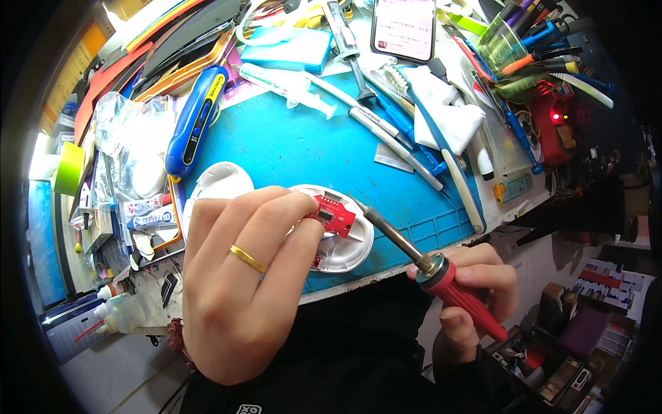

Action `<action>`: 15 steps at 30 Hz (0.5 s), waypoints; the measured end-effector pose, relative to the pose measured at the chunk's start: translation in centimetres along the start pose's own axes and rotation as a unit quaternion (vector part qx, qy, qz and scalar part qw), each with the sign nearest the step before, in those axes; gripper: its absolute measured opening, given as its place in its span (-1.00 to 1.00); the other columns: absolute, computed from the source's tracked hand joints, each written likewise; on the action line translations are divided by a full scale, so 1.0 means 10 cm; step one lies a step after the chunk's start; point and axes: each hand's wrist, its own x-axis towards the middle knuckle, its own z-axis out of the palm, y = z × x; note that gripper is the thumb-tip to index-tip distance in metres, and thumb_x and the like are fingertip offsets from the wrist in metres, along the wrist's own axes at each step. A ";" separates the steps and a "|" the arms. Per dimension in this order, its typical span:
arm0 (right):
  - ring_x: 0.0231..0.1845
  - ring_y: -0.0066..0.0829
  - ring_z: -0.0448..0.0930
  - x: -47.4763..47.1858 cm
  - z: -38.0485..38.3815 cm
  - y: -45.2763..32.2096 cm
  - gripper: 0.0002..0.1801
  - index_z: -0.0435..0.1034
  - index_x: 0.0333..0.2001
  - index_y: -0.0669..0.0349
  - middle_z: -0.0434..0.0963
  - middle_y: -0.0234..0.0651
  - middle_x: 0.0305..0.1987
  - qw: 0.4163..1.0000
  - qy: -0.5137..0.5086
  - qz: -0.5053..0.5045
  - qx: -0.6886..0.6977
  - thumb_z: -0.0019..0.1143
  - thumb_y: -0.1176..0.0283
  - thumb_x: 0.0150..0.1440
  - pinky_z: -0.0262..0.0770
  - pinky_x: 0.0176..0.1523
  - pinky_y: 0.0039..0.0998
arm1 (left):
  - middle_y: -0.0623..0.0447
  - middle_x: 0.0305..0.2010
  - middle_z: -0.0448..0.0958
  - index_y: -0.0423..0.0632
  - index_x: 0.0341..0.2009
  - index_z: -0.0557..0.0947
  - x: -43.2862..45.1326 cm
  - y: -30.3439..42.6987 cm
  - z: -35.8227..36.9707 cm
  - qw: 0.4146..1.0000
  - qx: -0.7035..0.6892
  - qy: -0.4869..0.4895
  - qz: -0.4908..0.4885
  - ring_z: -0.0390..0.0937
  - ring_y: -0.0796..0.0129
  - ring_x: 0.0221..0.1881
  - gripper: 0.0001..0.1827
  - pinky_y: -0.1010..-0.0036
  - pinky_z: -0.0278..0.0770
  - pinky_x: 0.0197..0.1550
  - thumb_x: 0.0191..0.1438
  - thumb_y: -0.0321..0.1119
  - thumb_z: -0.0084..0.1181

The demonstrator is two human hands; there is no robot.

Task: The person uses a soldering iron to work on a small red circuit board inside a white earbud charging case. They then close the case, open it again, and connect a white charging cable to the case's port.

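My left hand [248,279] pinches a small red circuit board [336,216] by its left end, above an opened white plastic shell [362,248]. My right hand [476,290] holds a soldering iron by its red handle [470,305]. The iron's tip points up and left and lies close to the board's upper right edge; whether it touches cannot be told. Another white plastic shell part [222,178] rests behind my left hand, partly hidden by it. A second bit of red board shows inside the opened shell, beneath my left fingers.
On the blue work mat [289,145] lie a blue utility knife [196,121], a syringe [289,88], metal-handled tools [388,139] and a toothbrush [445,145]. A smartphone [404,28] lies at the back. Bagged parts [139,150] crowd the left; a tool cup [501,46] stands back right.
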 end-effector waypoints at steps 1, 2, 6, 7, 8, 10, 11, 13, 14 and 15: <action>-0.08 -0.13 0.77 0.01 -0.02 0.00 -0.51 0.44 0.11 0.29 0.66 0.04 -0.06 1.000 -0.007 -0.001 0.001 0.49 0.31 0.22 0.75 -0.01 -0.25 | -0.11 -0.11 0.70 -0.29 -0.30 0.70 0.00 0.00 0.00 1.000 0.009 0.000 0.008 0.69 0.02 -0.08 -0.79 0.24 0.54 -0.08 -0.12 -0.65 0.37; -0.09 -0.13 0.78 0.01 -0.03 -0.01 -0.52 0.45 0.11 0.30 0.67 0.04 -0.07 1.000 -0.013 -0.002 0.002 0.49 0.31 0.22 0.75 -0.02 -0.24 | -0.12 -0.11 0.70 -0.30 -0.30 0.70 0.01 -0.01 0.01 1.000 0.013 0.003 0.017 0.70 0.02 -0.08 -0.79 0.24 0.55 -0.09 -0.12 -0.64 0.37; -0.11 -0.11 0.79 0.04 -0.07 0.03 -0.54 0.49 0.08 0.31 0.70 0.04 -0.10 1.000 -0.020 -0.016 0.008 0.50 0.32 0.20 0.76 -0.03 -0.22 | -0.16 -0.13 0.71 -0.33 -0.29 0.71 0.01 -0.02 0.04 0.999 0.023 0.015 0.045 0.72 0.00 -0.10 -0.78 0.23 0.55 -0.11 -0.13 -0.61 0.36; -0.12 -0.10 0.79 0.04 -0.08 0.03 -0.54 0.50 0.07 0.31 0.70 0.05 -0.11 0.999 -0.027 -0.016 0.009 0.50 0.32 0.20 0.76 -0.03 -0.21 | -0.16 -0.13 0.71 -0.33 -0.29 0.71 0.01 -0.03 0.04 0.998 0.025 0.017 0.049 0.72 0.00 -0.10 -0.77 0.23 0.55 -0.12 -0.13 -0.60 0.36; -0.12 -0.10 0.79 0.05 -0.11 0.02 -0.55 0.51 0.06 0.31 0.70 0.05 -0.11 0.999 -0.033 -0.014 0.011 0.51 0.33 0.19 0.76 -0.03 -0.20 | -0.16 -0.13 0.71 -0.33 -0.29 0.72 0.01 -0.03 0.04 0.998 0.027 0.017 0.050 0.72 0.00 -0.10 -0.77 0.23 0.55 -0.12 -0.13 -0.60 0.36; -0.14 -0.09 0.80 0.07 -0.15 0.01 -0.55 0.52 0.05 0.30 0.71 0.04 -0.13 0.999 -0.046 -0.007 0.014 0.51 0.32 0.18 0.77 -0.03 -0.19 | -0.16 -0.14 0.71 -0.33 -0.29 0.72 0.01 -0.03 0.04 0.998 0.030 0.018 0.053 0.72 0.01 -0.10 -0.77 0.23 0.55 -0.13 -0.13 -0.59 0.36; -0.14 -0.08 0.80 0.08 -0.17 0.00 -0.55 0.52 0.04 0.30 0.71 0.04 -0.14 0.999 -0.051 -0.002 0.016 0.51 0.32 0.17 0.77 -0.03 -0.19 | -0.16 -0.14 0.71 -0.33 -0.29 0.72 0.01 -0.04 0.04 0.998 0.031 0.016 0.056 0.72 0.01 -0.10 -0.77 0.23 0.55 -0.13 -0.13 -0.58 0.36; -0.15 -0.08 0.80 0.09 -0.19 0.00 -0.55 0.53 0.03 0.30 0.71 0.03 -0.16 0.998 -0.054 0.000 0.018 0.52 0.31 0.16 0.77 -0.03 -0.19 | -0.16 -0.14 0.71 -0.33 -0.29 0.72 0.01 -0.05 0.03 0.997 0.032 0.011 0.063 0.73 0.01 -0.09 -0.77 0.24 0.55 -0.13 -0.13 -0.58 0.36; -0.15 -0.08 0.80 0.09 -0.18 0.01 -0.55 0.53 0.03 0.30 0.72 0.03 -0.16 0.999 -0.050 -0.003 0.018 0.52 0.31 0.16 0.77 -0.03 -0.19 | -0.16 -0.13 0.71 -0.33 -0.28 0.72 0.01 -0.05 0.02 0.997 0.032 0.009 0.063 0.73 0.01 -0.09 -0.77 0.24 0.55 -0.13 -0.13 -0.57 0.36; -0.15 -0.08 0.80 0.10 -0.17 0.01 -0.55 0.54 0.03 0.30 0.72 0.02 -0.17 0.999 -0.049 -0.003 0.015 0.52 0.30 0.16 0.77 -0.03 -0.18 | -0.16 -0.13 0.71 -0.33 -0.28 0.72 0.01 -0.05 0.02 0.997 0.032 0.007 0.063 0.73 0.01 -0.09 -0.77 0.24 0.55 -0.13 -0.13 -0.57 0.36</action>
